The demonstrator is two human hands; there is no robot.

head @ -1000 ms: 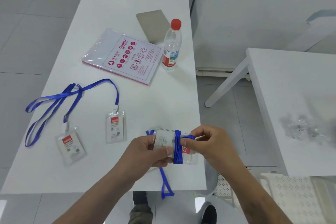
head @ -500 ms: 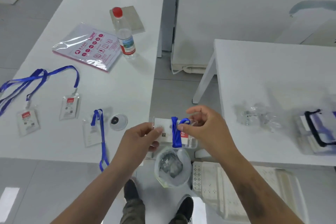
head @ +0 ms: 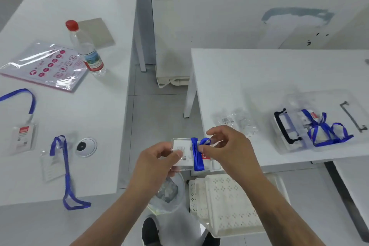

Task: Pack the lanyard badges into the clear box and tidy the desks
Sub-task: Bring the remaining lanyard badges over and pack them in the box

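Single head-worn, wide-angle view, looking forward and steeply down from above the gap between two white desks. The left white desk [head: 65,118] fills the left half of the frame and recedes toward the top; the right white desk [head: 279,78] fills the right half. Grey tiled floor [head: 155,118] runs up the centre between them, with a white wall beyond. Both forearms enter from the bottom edge and meet near the frame centre, close to the lens; the left hand [head: 153,162] and right hand [head: 229,150] appear large. Straight edges bow toward the frame borders. No second view is given, so nothing is shared.
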